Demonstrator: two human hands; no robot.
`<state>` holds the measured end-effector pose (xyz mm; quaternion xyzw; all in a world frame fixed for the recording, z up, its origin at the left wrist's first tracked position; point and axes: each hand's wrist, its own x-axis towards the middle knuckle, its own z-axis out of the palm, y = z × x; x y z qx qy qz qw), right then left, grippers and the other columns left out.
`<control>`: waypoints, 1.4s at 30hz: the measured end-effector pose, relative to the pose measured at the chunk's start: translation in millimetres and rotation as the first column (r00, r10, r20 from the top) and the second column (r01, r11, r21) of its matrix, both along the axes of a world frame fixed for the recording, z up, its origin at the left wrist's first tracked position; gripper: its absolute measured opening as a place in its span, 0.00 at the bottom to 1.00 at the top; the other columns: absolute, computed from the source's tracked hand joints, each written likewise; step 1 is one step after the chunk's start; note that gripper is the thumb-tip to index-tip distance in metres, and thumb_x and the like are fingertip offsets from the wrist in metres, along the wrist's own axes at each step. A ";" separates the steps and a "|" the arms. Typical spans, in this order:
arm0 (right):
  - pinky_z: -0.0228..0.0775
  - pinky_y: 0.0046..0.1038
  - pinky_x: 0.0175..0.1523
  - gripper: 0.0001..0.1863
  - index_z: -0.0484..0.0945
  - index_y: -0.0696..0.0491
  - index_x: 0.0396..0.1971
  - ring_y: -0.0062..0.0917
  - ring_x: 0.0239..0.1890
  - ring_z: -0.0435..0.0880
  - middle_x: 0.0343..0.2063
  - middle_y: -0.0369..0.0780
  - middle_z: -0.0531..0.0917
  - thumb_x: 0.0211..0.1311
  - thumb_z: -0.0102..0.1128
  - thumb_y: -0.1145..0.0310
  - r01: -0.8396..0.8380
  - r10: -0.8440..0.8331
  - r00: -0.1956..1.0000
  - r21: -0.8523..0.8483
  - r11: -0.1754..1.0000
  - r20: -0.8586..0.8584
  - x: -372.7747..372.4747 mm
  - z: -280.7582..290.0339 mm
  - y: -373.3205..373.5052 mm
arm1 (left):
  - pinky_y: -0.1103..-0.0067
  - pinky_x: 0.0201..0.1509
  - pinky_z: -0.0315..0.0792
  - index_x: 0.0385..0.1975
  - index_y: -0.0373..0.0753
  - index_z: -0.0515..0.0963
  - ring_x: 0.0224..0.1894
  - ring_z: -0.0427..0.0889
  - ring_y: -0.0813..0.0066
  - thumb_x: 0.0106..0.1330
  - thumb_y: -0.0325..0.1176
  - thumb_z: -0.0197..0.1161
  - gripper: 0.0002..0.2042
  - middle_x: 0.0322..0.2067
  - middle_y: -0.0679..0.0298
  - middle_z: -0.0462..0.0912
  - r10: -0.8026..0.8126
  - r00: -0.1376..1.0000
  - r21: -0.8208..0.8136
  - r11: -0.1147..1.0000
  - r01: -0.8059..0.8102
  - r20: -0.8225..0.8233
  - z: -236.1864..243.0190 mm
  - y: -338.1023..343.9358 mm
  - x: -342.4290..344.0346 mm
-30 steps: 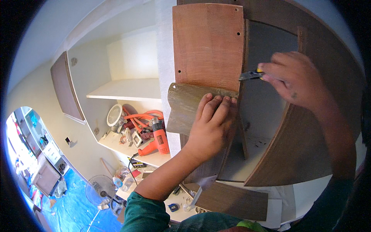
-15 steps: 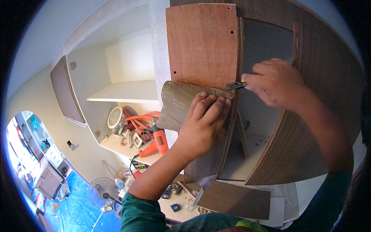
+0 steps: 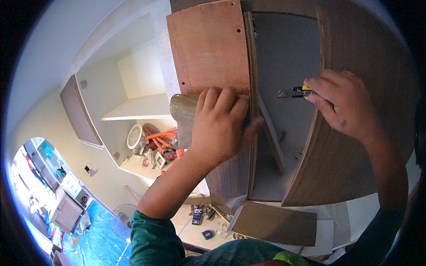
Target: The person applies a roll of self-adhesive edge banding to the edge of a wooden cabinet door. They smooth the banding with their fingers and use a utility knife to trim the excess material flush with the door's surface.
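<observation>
Left hand (image 3: pixel 222 122): fingers curled over the top of the brown sheet (image 3: pixel 184 106), grasping it; fingertips hidden, thumb spread toward the board's right edge. Sheet lies against the reddish board (image 3: pixel 208 48), below its bare upper part, its left end curling out past the board's left edge; grip near the right edge presumably checks that curl. Right hand (image 3: pixel 346 104): closed round the knife (image 3: pixel 293 92), blade pointing left at the board's right edge but apart from it, probably kept clear of the left fingers. Behind the knife, open cupboard (image 3: pixel 288 40) contains a slanted strip (image 3: pixel 271 133). Left cupboard's lower shelf (image 3: pixel 133 166) holds orange hose (image 3: pixel 164 134), a round white fitting (image 3: pixel 134 136) and small parts. Surface (image 3: pixel 185 227): tape measure (image 3: pixel 207 234) near the front edge, phone (image 3: pixel 197 217) behind it, brown panel (image 3: pixel 275 224) to their right
</observation>
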<state>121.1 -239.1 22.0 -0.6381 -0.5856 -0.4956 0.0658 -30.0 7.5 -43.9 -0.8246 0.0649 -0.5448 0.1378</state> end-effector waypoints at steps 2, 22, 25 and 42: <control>0.73 0.42 0.40 0.14 0.79 0.53 0.45 0.43 0.35 0.83 0.33 0.43 0.81 0.64 0.65 0.64 -0.100 0.107 0.988 0.068 0.993 -0.109 2.2 -0.9 2.9 | 0.60 0.53 0.73 0.45 0.36 0.80 0.45 0.75 0.49 0.56 0.33 0.67 0.16 0.43 0.52 0.77 0.025 0.999 -0.015 1.000 -0.025 0.042 8.5 -5.1 10.3; 0.75 0.44 0.46 0.20 0.76 0.52 0.54 0.45 0.41 0.84 0.36 0.48 0.81 0.61 0.65 0.73 -0.071 0.074 0.957 0.021 0.997 -0.279 -0.8 -3.7 46.5 | 0.58 0.67 0.70 0.56 0.33 0.79 0.56 0.76 0.50 0.56 0.24 0.62 0.24 0.51 0.52 0.77 0.051 0.995 0.093 0.994 -0.059 0.089 -36.3 16.8 14.9; 0.76 0.40 0.43 0.20 0.76 0.53 0.54 0.40 0.38 0.84 0.36 0.45 0.82 0.61 0.66 0.72 -0.122 0.118 0.972 -0.010 0.992 -0.203 4.5 0.7 52.4 | 0.58 0.67 0.69 0.56 0.34 0.80 0.55 0.76 0.50 0.55 0.24 0.63 0.24 0.49 0.53 0.77 0.053 0.993 0.098 0.993 -0.063 0.104 -41.6 20.6 15.7; 0.73 0.43 0.45 0.19 0.78 0.51 0.49 0.40 0.39 0.83 0.32 0.43 0.80 0.56 0.68 0.69 0.097 -0.089 0.995 -0.282 0.955 0.039 -21.0 19.8 90.4 | 0.57 0.67 0.69 0.56 0.32 0.80 0.54 0.77 0.56 0.53 0.25 0.65 0.25 0.47 0.56 0.77 0.024 0.993 0.149 0.988 -0.042 0.116 -44.5 24.6 17.1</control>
